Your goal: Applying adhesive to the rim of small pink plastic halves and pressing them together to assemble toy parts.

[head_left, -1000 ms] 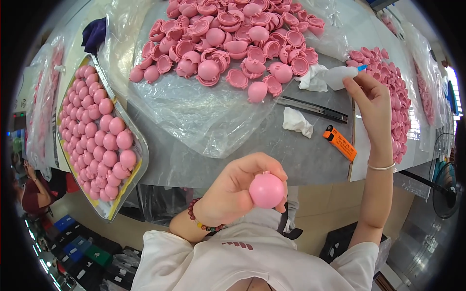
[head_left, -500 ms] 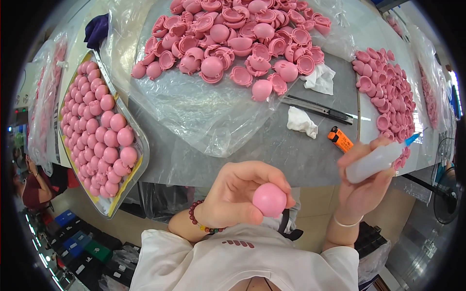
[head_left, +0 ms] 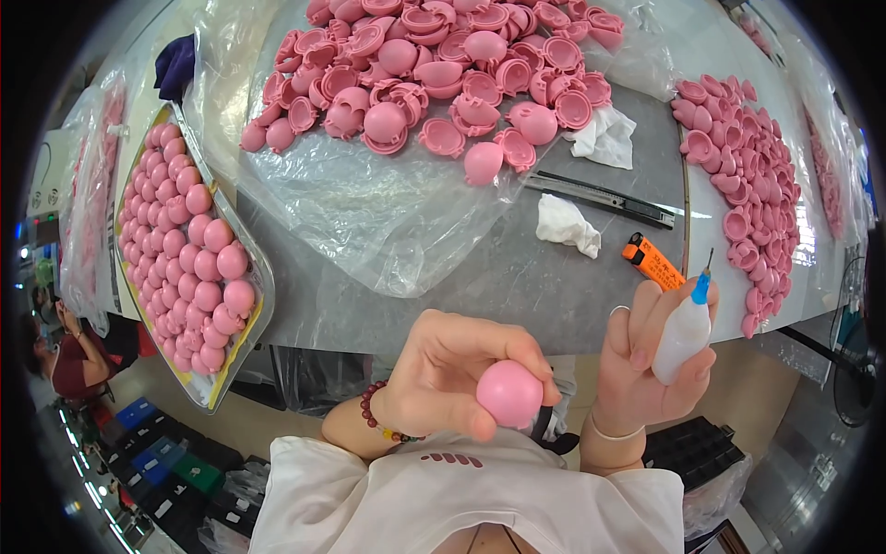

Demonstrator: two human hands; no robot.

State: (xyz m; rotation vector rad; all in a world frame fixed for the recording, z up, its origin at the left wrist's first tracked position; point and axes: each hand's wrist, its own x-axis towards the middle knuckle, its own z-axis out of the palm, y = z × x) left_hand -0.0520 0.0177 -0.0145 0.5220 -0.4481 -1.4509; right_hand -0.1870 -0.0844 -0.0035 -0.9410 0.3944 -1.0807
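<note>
Fingers: left hand [head_left: 443, 365] curled tight around a pink ball [head_left: 508, 392], thumb under it, held close to the chest below the counter edge; right hand [head_left: 646, 369] closed around a small white bottle [head_left: 684, 331], its blue needle tip pointing up.
Counter [head_left: 517, 277]: grey, spread with clear plastic sheeting, runs across the upper half of the view.
Shell heap [head_left: 443, 74]: loose pink half-shells piled on plastic sheet at top centre, some dome up, some hollow up.
Ball tray [head_left: 189, 249]: long tray at left, packed with rows of closed pink balls, tilted over the counter's left edge.
Right shells [head_left: 748, 185]: second spread of pink half-shells on a white sheet at far right, just above the right hand.
Knife [head_left: 600, 196]: dark utility knife lying flat between the heap and the right shells.
Rags: one crumpled white rag [head_left: 604, 138] touching the heap's right edge, another [head_left: 565, 224] just below the knife.
Lighter [head_left: 653, 263]: orange, lying near the second rag, just above the right hand.
Bracelets: dark bead string [head_left: 374, 415] on the left wrist, pale band [head_left: 614, 432] on the right.
</note>
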